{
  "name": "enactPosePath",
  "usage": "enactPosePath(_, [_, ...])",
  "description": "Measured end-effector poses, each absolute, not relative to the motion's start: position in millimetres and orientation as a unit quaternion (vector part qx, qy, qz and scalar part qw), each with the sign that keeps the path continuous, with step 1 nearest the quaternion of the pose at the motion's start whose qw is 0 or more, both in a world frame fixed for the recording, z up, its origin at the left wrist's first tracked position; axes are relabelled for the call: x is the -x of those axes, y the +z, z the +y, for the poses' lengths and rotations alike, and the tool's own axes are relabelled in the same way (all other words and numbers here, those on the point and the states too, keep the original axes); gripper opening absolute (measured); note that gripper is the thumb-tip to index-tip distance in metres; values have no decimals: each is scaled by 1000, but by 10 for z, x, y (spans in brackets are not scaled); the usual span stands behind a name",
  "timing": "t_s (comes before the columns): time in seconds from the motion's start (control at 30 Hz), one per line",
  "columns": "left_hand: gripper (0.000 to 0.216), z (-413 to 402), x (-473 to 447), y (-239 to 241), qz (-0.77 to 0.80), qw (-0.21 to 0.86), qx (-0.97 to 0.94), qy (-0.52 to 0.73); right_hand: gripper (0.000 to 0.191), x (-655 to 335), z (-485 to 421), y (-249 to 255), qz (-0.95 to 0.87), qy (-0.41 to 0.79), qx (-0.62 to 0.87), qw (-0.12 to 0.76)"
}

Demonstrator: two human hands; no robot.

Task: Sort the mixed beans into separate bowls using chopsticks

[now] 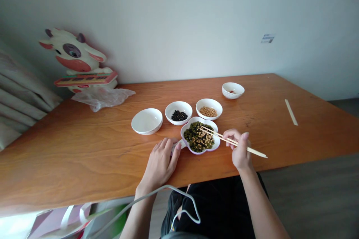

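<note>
Flanking the dish [216, 143], the left hand [161, 160] clasps its handle [182, 143], the right hand [240, 151] chopsticks [255, 152].

Handled dish [217, 141] is placed near front edge of table [84, 149], right rim crossed by chopsticks [257, 152]. Behind it, second bowl [178, 106] and third bowl [209, 102] are set side by side; first bowl [147, 121] is located left of these, fourth bowl [232, 95] farther back, right. At left rear, toy [80, 65] is fronted by plastic bag [103, 98].

A toy [77, 58] stands at the table's [70, 164] far left corner, plastic [105, 97] before it; a strip [291, 112] lies toward the right edge.
</note>
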State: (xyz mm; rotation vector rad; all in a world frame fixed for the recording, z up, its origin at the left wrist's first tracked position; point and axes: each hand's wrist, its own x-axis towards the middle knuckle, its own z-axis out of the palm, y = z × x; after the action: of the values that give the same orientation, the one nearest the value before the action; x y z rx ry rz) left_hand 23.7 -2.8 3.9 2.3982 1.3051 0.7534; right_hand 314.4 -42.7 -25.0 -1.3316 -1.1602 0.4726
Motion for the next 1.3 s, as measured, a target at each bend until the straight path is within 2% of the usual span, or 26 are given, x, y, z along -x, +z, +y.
enactPosePath(0.2, [26, -14, -226, -4, 445, 154, -841, 265, 79, -3165, -410, -285, -506, 211, 582, 601])
enactPosePath(0.43, [24, -16, -219, 11, 440, 169, -845, 252, 66, -3119, -429, -233, -514, 205, 588, 589])
enactPosePath(0.6, [23, -19, -218, 25, 438, 171, -844, 257, 63, -3093, -445, -228, -511, 191, 592, 593])
enactPosePath(1.3, [22, -28, -213, 24, 447, 178, -843, 243, 69, -3144, -460, -273, -515, 222, 576, 594])
